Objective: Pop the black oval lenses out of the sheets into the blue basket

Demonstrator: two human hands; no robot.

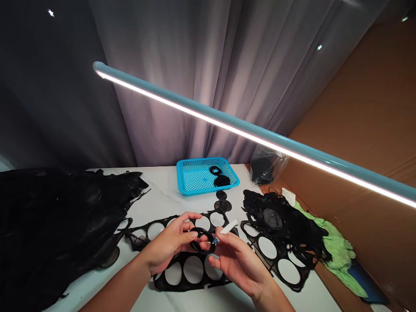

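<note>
A black rubber-looking ring (pixel 208 251) is held upright over the table, its open middle showing. My left hand (pixel 173 238) is closed on the ring's left side, thumb and fingers pinching the rim. A slim white-handled tool (pixel 230 225) with a bluish end is pinched in my right hand (pixel 237 262). That end meets the ring's right rim, and the right fingers sit against the ring too. Below both hands lies a flat black sheet (pixel 159 282) with rows of round holes.
A blue basket (pixel 182 190) at the back holds several black rings (pixel 222 180). Small black discs (pixel 222 205) lie before it. Black sheeting (pixel 48 234) is heaped left, holed scraps (pixel 286 229) right, beside a green cloth (pixel 338 247). A lamp tube (pixel 195 108) crosses above.
</note>
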